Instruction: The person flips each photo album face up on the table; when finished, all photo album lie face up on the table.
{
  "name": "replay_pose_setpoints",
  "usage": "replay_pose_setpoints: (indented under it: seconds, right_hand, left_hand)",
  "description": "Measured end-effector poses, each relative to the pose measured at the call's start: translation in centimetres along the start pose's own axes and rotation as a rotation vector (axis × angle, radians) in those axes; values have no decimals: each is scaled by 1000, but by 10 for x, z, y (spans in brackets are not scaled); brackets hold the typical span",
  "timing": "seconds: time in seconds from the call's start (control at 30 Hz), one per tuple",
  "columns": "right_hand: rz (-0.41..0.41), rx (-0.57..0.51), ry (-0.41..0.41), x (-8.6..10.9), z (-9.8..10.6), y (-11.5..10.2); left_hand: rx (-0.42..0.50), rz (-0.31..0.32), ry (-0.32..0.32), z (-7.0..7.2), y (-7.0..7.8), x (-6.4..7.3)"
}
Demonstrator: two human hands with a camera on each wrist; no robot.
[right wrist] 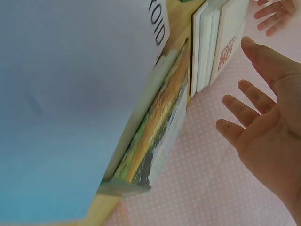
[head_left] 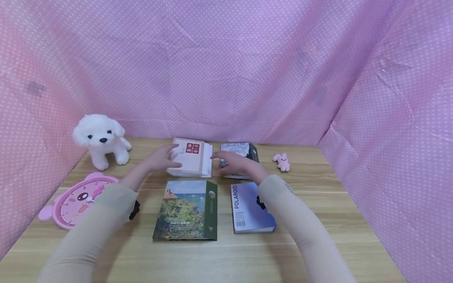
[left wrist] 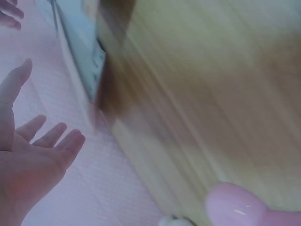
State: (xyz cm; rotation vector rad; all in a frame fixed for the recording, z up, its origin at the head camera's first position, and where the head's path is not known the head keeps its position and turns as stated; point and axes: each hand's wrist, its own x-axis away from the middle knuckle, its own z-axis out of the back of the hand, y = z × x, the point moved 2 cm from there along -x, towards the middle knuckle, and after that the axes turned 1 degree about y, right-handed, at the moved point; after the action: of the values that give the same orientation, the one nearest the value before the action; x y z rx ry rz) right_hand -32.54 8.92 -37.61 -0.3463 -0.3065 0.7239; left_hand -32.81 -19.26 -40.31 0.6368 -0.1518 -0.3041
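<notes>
Both arms in pale beige sleeves (head_left: 93, 228) reached forward over the wood-grain bench (head_left: 247, 255) from the lower corners, angled inward so the hands faced each other. Left hand (head_left: 161, 159): thumb and fingers apart, nothing gripped, palm turned inward. It hovered at the left side of the cream, thick rectangular album with a red square of characters (head_left: 187, 157), fingertips overlapping its cover in the head view; left wrist view showed a gap. Right hand (head_left: 237, 163): thumb and fingers spread, nothing gripped, index finger pointing left toward the cream album's page edge. It hung over the landscape-covered album with a dark green spine strip (head_left: 235, 148), hiding part of it; right wrist view showed the palm clear of both.

Cream album lay flat at the back of the bench, between the hands, landscape-covered one just right of it. In front: green painted-garden photo album (head_left: 184, 210) and blue-violet "POLAROID" album (head_left: 247, 214), the latter below the right forearm. Pink round cartoon clock (head_left: 79, 202) sat left, partly behind the left sleeve.
</notes>
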Motion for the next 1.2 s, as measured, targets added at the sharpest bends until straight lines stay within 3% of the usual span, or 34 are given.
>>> replay_pose_setpoints:
  seconds: [0.3,0.63,0.93,1.2]
  right_hand:
    - [23,64,75,26,12,24]
    - [-42,56,181,53,14,58]
    - [-131,0,228,75,7,95]
    - [-181,-12,190,82,-9,119]
  left_hand:
    - [-20,-72,30,-8,37,-7]
    - [-12,-176,45,-40,82,-20]
    - [-18,-254,-42,-74,101,-35]
    - [-76,-269,-186,-97,105,-47]
